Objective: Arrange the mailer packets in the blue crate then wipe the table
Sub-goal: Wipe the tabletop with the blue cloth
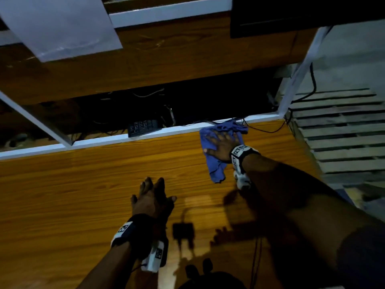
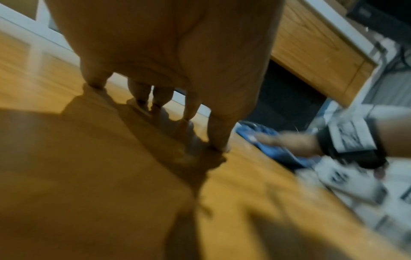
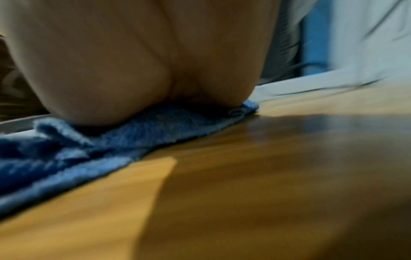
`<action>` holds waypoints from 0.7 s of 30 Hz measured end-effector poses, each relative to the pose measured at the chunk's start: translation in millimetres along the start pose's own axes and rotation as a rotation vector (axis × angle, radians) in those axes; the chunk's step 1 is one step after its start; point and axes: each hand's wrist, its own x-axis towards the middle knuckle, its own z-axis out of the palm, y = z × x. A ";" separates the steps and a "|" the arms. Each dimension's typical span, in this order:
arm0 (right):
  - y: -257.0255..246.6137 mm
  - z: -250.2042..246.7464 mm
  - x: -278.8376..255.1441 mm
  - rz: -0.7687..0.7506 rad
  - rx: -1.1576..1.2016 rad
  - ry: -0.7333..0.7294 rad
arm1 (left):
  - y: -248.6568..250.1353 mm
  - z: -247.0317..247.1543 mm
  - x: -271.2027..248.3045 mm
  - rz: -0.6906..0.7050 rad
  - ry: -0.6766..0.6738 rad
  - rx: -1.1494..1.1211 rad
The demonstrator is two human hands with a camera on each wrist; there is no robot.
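- Blue cloth (image 1: 216, 155): fuzzy, crumpled, roughly oblong; long axis runs 12-to-6 in head view, far end bunched at counter's white back edge, near end a loose tail.
- Sits at approx 1 o'clock on counter (image 1: 73, 195), glossy orange wood-grain.
- R grip (image 1: 221, 148): flat, fingers spread, pressing cloth down.
- L grip (image 1: 153, 198): released, fingertips on bare counter at 6 o'clock, apart from cloth.

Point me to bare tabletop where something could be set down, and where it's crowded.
Bare wood runs left of the left hand up to the white back rail, and between that hand and the blue cloth. The far right corner is crowded: the right hand presses the cloth flat there, beside a black cable. Near edge is in shadow, harder to judge.
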 end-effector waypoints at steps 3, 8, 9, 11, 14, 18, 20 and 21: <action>48.1 -4.6 -15.2 0.079 0.073 0.010 | 1.6 -1.0 5.2 -0.020 0.005 0.002; 141.1 -31.6 -59.7 0.413 0.176 0.045 | -1.5 5.1 8.6 -0.005 0.022 0.043; 148.0 -38.3 -68.2 0.441 0.151 0.016 | -0.8 4.3 8.6 0.001 0.025 0.058; 161.3 -34.0 -70.1 0.444 0.146 0.013 | -0.3 4.2 11.5 0.002 0.014 0.079; 166.2 -16.8 -51.0 0.500 0.256 0.042 | 1.1 1.2 14.3 0.003 -0.002 0.101; 97.6 -9.3 -40.4 0.399 0.164 0.004 | 0.4 2.1 14.5 0.001 -0.001 0.103; 45.1 -7.2 -37.4 0.284 0.119 -0.019 | 0.2 4.1 14.4 0.000 0.007 0.113; 15.4 -7.1 -33.9 0.232 0.109 -0.007 | 0.5 5.3 14.2 -0.002 0.006 0.114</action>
